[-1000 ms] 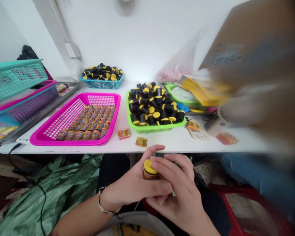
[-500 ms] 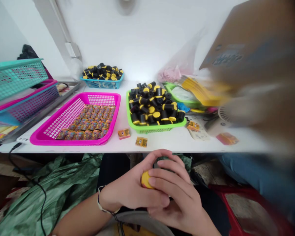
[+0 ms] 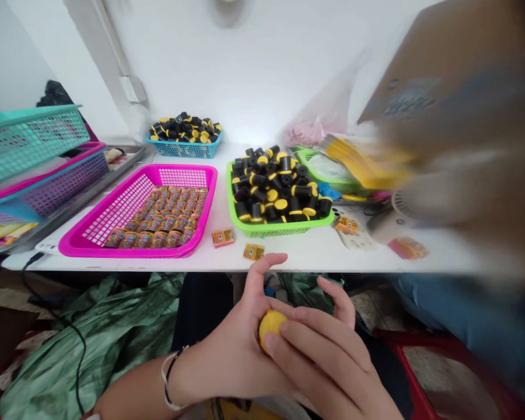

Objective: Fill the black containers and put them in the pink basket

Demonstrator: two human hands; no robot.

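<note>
Both my hands meet in front of the table edge around a small canister, of which only the round yellow cap (image 3: pixel 271 330) shows. My left hand (image 3: pixel 240 344) wraps it in the palm, with the index finger raised. My right hand (image 3: pixel 328 361) presses its fingertips on the cap. The canister's body is hidden by the palms. Beyond the hands, a green basket (image 3: pixel 284 230) is heaped with black canisters with yellow caps. Two small stacks of printed labels, an orange-pink stack (image 3: pixel 223 237) and a yellow stack (image 3: pixel 254 252), lie near the table's front edge.
A pink basket (image 3: pixel 83 245) holds rows of canisters in printed wrapping. Farther back sits a blue basket (image 3: pixel 184 150) of black and yellow canisters. Stacked baskets (image 3: pixel 30 140) stand at left. A large blurred brown shape fills the right side, near a cardboard box (image 3: pixel 420 70).
Both hands have shifted slightly down and turned, exposing more of the yellow cap. My left index finger has lifted away, and the right fingers now lie on the cap.
</note>
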